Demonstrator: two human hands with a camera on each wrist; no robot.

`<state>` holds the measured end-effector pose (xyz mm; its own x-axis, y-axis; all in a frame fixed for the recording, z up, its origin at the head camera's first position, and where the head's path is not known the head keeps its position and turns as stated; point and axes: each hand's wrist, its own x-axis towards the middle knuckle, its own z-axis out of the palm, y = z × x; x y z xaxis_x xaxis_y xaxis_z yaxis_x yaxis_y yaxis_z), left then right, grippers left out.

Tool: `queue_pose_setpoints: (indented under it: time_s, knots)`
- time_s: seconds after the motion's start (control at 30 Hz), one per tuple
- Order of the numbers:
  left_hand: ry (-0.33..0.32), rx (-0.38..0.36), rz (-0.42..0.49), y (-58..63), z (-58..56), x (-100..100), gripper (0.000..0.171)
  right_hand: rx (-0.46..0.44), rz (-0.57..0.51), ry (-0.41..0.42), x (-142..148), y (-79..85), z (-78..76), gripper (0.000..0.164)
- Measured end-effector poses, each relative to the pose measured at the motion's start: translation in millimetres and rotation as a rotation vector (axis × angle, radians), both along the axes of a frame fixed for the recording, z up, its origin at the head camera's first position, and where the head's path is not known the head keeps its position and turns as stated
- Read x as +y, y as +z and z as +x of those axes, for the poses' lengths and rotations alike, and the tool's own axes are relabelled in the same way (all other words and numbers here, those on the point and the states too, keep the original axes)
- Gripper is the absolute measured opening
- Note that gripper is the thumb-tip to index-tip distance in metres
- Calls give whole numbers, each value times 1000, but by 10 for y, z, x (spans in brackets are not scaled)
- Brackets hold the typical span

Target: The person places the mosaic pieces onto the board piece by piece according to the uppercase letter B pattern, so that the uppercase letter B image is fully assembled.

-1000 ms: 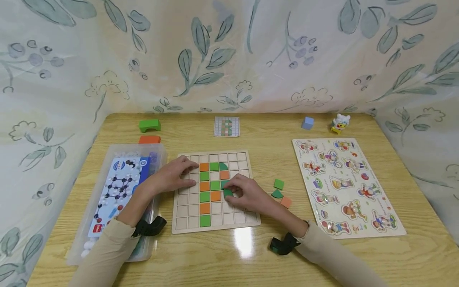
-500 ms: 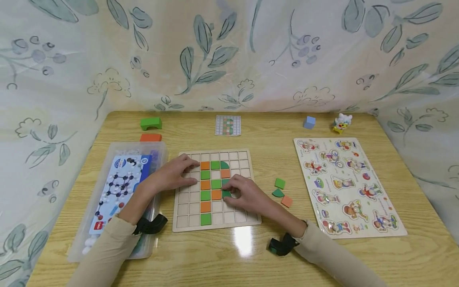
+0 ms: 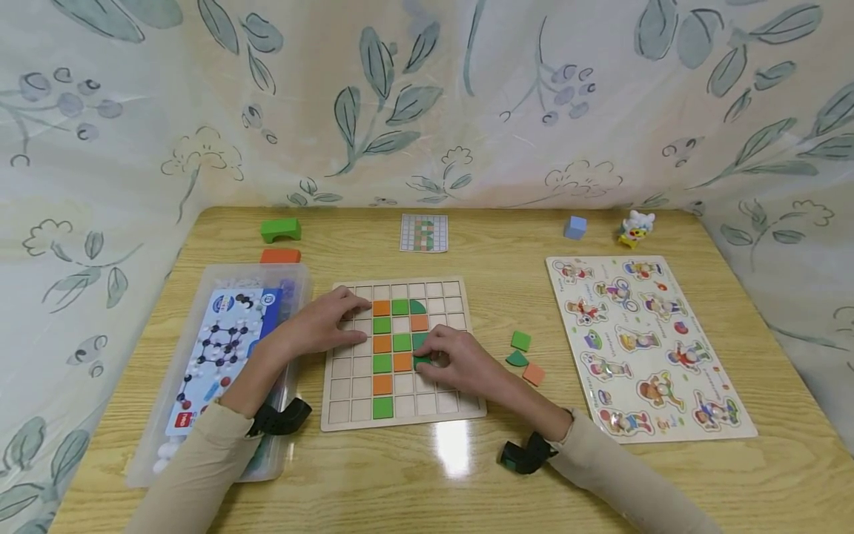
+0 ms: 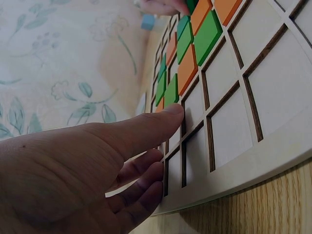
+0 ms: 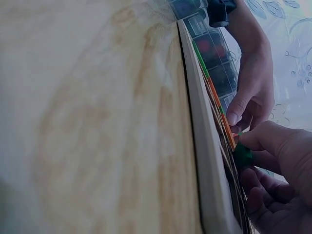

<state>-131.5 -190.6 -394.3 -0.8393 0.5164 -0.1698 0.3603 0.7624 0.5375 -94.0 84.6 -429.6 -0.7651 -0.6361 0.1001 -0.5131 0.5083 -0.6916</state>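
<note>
A wooden grid board (image 3: pixel 339 412) lies in the middle of the table, with green and orange square tiles in some of its cells. My left hand (image 3: pixel 327 324) rests at its left side, fingers and thumb spread; the left wrist view shows the thumb (image 4: pixel 168 114) on the grid. Over the board's right half, my right hand (image 3: pixel 460 360) pinches a dark green tile (image 5: pixel 243 156) beside an orange tile (image 3: pixel 402 361). Fingers partly hide that dark green tile, so its full shape cannot be made out. A dark green quarter-round tile (image 3: pixel 416 306) sits higher in the same column.
Loose tiles, a green square (image 3: pixel 521 340), a green wedge (image 3: pixel 517 358) and an orange square (image 3: pixel 533 374), lie right of the board. A pattern card (image 3: pixel 424 233) lies behind. A plastic box (image 3: pixel 223 356) stands left, a picture puzzle (image 3: pixel 647 348) right.
The right fingers have shifted slightly at the dark green tile, and the tile above it shows more now. My left hand keeps its place; the head view has moved a little.
</note>
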Motion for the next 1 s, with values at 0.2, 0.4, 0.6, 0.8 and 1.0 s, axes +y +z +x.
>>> queue_pose_setpoints:
  time_s: [0.2, 0.4, 0.6, 0.8, 1.0]
  knots:
    - [-16, 11, 2, -10, 2, -10, 50, -6, -5, 9, 14, 10, -2, 16]
    - [-12, 11, -4, -14, 5, -13, 51, -10, 10, 24, 16, 16, -6, 18]
    - [-6, 7, -3, -10, 3, -7, 51, -1, 2, 40, 15, -5, -22, 16]
    - [2, -7, 1, 1, 6, -3, 51, 2, 4, 46, 18, -14, -34, 12]
    - [11, -14, -3, 12, 10, -8, 51, 50, 25, 68, 18, 12, -24, 12]
